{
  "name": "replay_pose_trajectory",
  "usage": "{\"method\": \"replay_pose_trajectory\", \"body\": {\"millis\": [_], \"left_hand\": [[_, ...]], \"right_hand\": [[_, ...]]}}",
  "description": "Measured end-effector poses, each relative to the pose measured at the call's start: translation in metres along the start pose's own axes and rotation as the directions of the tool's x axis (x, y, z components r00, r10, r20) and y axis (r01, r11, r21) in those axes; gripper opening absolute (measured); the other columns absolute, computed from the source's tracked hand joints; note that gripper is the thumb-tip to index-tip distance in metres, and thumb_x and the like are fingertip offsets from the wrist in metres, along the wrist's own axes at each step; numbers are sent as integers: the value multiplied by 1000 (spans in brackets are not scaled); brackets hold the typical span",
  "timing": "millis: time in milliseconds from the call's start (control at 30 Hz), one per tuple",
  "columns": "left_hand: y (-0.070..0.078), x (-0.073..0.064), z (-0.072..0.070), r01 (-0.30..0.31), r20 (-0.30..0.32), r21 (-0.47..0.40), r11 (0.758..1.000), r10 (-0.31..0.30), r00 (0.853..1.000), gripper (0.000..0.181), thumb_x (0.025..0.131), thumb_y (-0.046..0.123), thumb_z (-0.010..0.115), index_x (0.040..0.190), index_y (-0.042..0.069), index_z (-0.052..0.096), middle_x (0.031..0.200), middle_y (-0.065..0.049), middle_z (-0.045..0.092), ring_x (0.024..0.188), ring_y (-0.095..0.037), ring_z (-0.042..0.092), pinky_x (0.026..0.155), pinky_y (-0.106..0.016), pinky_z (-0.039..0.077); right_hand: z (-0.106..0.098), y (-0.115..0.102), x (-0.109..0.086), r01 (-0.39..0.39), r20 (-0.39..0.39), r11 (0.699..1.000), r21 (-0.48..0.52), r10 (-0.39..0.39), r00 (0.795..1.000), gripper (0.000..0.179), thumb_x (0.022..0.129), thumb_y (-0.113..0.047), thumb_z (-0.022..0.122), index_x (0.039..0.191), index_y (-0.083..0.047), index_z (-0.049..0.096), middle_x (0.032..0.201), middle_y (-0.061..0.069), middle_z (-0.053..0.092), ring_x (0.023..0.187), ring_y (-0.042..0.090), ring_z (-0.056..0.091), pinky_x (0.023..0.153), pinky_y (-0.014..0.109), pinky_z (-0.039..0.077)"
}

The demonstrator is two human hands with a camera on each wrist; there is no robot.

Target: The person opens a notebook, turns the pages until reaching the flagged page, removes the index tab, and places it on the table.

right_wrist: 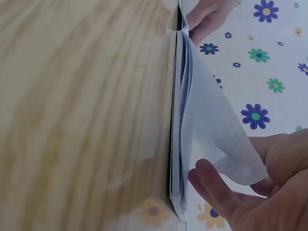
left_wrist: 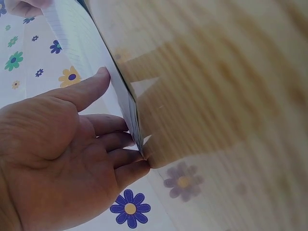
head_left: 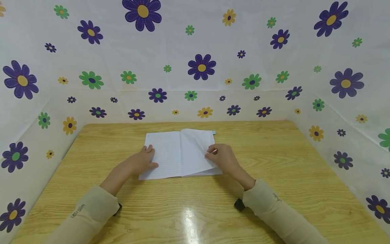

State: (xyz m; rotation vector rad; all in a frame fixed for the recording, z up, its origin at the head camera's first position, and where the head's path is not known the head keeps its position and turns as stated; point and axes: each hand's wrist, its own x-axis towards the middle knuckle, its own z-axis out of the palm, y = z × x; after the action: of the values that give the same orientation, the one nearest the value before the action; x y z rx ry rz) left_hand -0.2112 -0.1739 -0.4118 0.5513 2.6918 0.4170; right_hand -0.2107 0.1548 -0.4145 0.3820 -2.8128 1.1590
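An open notebook (head_left: 166, 156) with lined white pages lies on the wooden table. My left hand (head_left: 142, 161) rests at its left edge, thumb and fingertips on the left page; in the left wrist view the fingers (left_wrist: 103, 132) are fairly straight along the notebook's side. At the right side, my right hand (head_left: 223, 157) pinches the outer edge of a right-hand page (head_left: 195, 152) between thumb and fingers. That page (right_wrist: 211, 120) bows up off the sheets below it in the right wrist view. A small light-blue tab (head_left: 214, 132) sticks out at the top right corner.
The wooden table (head_left: 189, 200) spreads around the notebook on every side. A white cloth (head_left: 170, 44) printed with purple, green and yellow flowers hangs behind the table and along both sides. Dark wrist devices (head_left: 239, 204) show at the sleeve cuffs.
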Motion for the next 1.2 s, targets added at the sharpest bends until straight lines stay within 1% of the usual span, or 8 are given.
{"method": "replay_pose_trajectory", "body": {"millis": [133,233,500,567,700,833,1067,1200], "left_hand": [[-2,1,0,13,5,-7,1000,-13,1000,71,109,29,53,154,-18,24,164,-36,12,151,-54,9,122,-60,16],[-2,2,0,14,10,-6,1000,-14,1000,72,109,30,53,154,-18,24,164,-36,12,151,-54,10,123,-60,16],[-1,2,0,8,7,5,1000,-8,1000,72,109,30,53,153,-19,25,163,-37,13,151,-55,10,122,-61,17],[-2,3,0,10,9,2,1000,-10,1000,72,109,30,53,153,-19,25,163,-37,12,151,-55,10,122,-60,16],[-4,4,2,14,14,-3,1000,-14,1000,72,109,30,53,154,-18,24,163,-36,11,151,-54,9,123,-60,16],[-5,5,3,10,9,-4,1000,-10,1000,71,109,29,53,153,-19,24,163,-36,11,151,-55,9,122,-60,16],[-5,5,3,3,12,6,1000,-3,1000,71,109,29,53,153,-19,25,163,-37,12,151,-55,10,122,-60,17],[-4,5,3,10,9,10,1000,-10,1000,71,109,29,53,154,-18,25,163,-36,13,151,-55,10,122,-61,18]], "right_hand": [[-2,3,0,-106,1,990,96,107,994,36,87,-10,83,119,4,72,119,20,73,100,30,72,87,43,60],[-3,5,1,-199,33,960,195,196,980,56,88,-11,83,136,8,61,133,23,65,111,33,67,99,47,56],[-7,8,4,-358,126,826,435,338,933,83,93,-12,77,156,13,28,150,29,49,140,38,47,117,49,38],[-9,9,4,-373,146,780,502,349,926,84,95,-11,75,157,13,23,153,30,45,145,38,41,119,48,36],[-10,9,5,-373,196,704,605,322,926,73,97,-3,70,155,14,29,153,31,44,145,38,42,117,46,38],[-10,7,3,-379,243,649,659,293,925,64,97,3,67,154,11,36,150,28,49,139,36,49,114,46,43],[-9,1,2,-365,263,614,699,254,931,65,100,0,64,156,10,33,158,23,42,144,30,44,116,42,40],[-10,-1,3,-356,287,602,715,211,934,61,103,-3,61,156,8,34,156,21,45,136,25,51,106,31,49]]}}
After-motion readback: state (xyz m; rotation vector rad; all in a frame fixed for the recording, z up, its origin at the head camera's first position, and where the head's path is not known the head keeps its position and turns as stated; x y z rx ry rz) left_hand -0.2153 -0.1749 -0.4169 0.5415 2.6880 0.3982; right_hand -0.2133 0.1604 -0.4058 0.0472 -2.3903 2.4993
